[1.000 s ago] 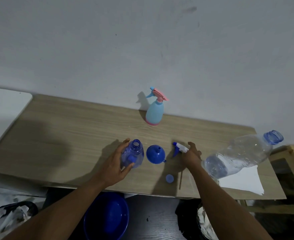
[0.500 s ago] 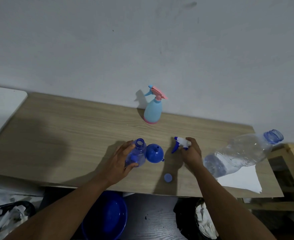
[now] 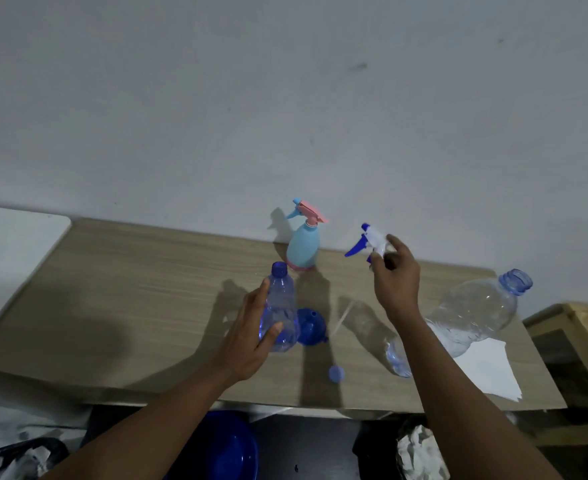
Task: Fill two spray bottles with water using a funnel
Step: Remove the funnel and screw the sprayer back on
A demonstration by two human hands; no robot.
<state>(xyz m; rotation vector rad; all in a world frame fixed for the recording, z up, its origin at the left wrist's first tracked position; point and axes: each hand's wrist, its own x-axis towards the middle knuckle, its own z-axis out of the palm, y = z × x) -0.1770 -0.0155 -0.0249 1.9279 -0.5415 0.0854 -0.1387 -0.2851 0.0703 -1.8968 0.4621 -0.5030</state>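
My left hand (image 3: 251,341) is wrapped round the clear blue bottle (image 3: 280,306), thumb on the near face and fingers curled behind it; the bottle is upright with its neck open, near the middle of the table (image 3: 112,289); I cannot tell whether its base touches the wood. My right hand (image 3: 394,282) is raised at 2 o'clock from that bottle, well apart from it; its fingertips pinch the white and blue spray head (image 3: 372,240), nozzle pointing to 9 o'clock. A thin pale tube (image 3: 342,320) shows at 7 o'clock below the head; I cannot tell whether it joins it.

The blue funnel (image 3: 309,327) sits on the table at 3 o'clock of the clear blue bottle, just beside it, spout up; the light-blue spray bottle (image 3: 303,247), pink trigger on, stands at 12 o'clock by the wall (image 3: 285,98). The large water bottle (image 3: 472,317), uncapped, stands at 3 o'clock beyond my right forearm; white paper (image 3: 486,372) lies just beside it at 5 o'clock. A small blue cap (image 3: 336,374) lies at 5 o'clock of the funnel, near the table's front edge; a blue basin (image 3: 223,445) shows under the table at 6 o'clock.
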